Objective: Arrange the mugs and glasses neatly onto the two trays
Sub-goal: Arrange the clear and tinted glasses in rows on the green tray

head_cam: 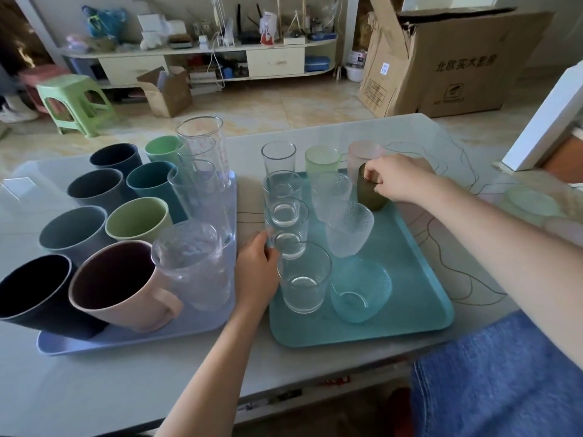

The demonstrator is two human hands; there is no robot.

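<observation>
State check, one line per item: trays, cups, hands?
teal tray: glasses standing on it
lavender tray: full of upright mugs and glasses
dark glass: upright, gripped at rim
right hand: pinching dark glass
left hand: touching a clear glass

My pale lavender plastic tray carries matte mugs: navy, dusty pink, sage green, teal and slate grey. My turquoise plastic tray carries clear tumblers, a dimpled aqua glass bowl-cup, frosted pebbled glasses and a smoky olive-brown glass. The pale grey worktop shows thin dark curving lines.
</observation>
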